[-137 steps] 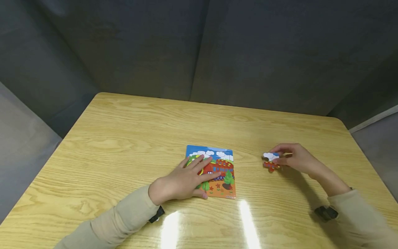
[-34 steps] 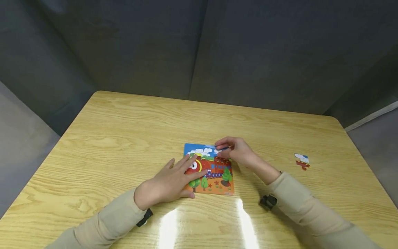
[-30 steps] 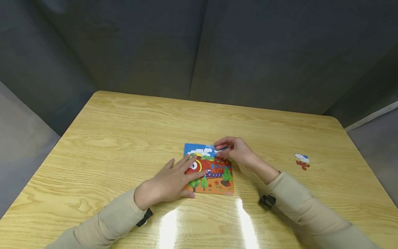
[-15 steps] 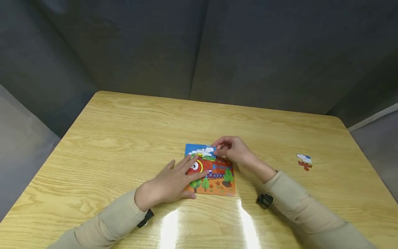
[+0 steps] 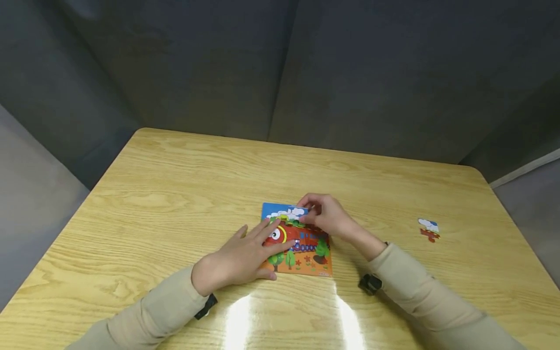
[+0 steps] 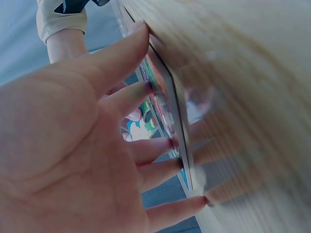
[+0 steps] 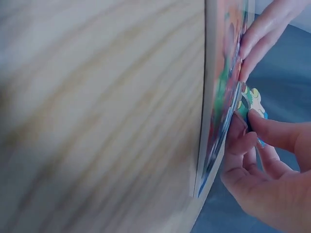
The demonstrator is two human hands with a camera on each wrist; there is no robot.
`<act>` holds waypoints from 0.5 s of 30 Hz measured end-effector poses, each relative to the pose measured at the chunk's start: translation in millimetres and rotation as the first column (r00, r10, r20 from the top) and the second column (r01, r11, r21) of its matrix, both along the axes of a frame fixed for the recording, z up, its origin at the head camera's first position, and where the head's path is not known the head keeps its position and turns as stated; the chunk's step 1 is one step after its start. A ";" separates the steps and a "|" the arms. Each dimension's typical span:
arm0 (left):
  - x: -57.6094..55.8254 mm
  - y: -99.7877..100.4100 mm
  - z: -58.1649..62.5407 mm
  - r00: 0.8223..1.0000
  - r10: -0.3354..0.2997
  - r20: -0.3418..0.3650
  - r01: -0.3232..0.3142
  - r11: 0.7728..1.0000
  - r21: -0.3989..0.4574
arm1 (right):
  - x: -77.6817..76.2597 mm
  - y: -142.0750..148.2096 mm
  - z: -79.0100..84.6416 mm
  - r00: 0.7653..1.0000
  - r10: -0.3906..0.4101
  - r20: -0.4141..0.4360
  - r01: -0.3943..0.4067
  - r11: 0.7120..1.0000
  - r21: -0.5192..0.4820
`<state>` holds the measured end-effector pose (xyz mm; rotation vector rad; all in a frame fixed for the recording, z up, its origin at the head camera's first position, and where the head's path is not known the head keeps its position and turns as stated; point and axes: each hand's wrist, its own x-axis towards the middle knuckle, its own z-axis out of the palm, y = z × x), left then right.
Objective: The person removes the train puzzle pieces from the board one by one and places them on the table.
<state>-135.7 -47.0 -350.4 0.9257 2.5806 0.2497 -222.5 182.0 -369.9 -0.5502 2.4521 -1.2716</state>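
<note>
A jigsaw puzzle [image 5: 302, 265] with a red train, trees and a blue sky lies in a flat tray on the table. My left hand [image 5: 238, 255] rests across its left side, fingers spread straight. In the left wrist view the fingertips [image 6: 167, 143] press on the picture and at its edge. Over the sky at the top, my right hand [image 5: 330, 214] pinches a puzzle piece [image 7: 255, 99] with green, yellow and white on it. The right wrist view shows this piece tilted up from the board between thumb and fingers. My right hand hides the puzzle's upper right corner.
Away to the right on the wooden table [image 5: 197, 170] lies a loose puzzle piece [image 5: 428, 230] with cloud, blue sky and a red knob. Dark curtains [image 5: 280, 68] hang behind the table's far edge.
Earlier my right hand held the cloud-and-red piece at the right; that piece now lies there, let go. The right hand has come to the puzzle, lifting another piece; the left hand shifted slightly left.
</note>
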 end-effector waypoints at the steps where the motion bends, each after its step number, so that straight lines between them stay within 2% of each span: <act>1: 0.0 0.0 -0.2 1.000 0.001 0.001 -0.001 1.000 -0.001 | -0.4 1.4 0.5 1.000 0.005 0.001 -0.005 1.000 -0.011; 4: 0.0 0.0 -0.5 1.000 0.003 0.005 -0.003 1.000 0.002 | -1.9 9.1 2.8 1.000 0.008 0.002 -0.008 0.999 -0.040; 8: -0.2 -0.2 -0.7 1.000 0.001 0.011 -0.001 1.000 0.008 | -5.0 28.0 7.6 0.999 -0.027 0.027 0.028 0.998 -0.064; 15: 0.1 -1.6 -0.5 1.000 -0.005 0.007 0.005 1.000 0.014 | -5.5 73.1 18.1 0.990 -0.109 0.085 0.110 0.994 -0.009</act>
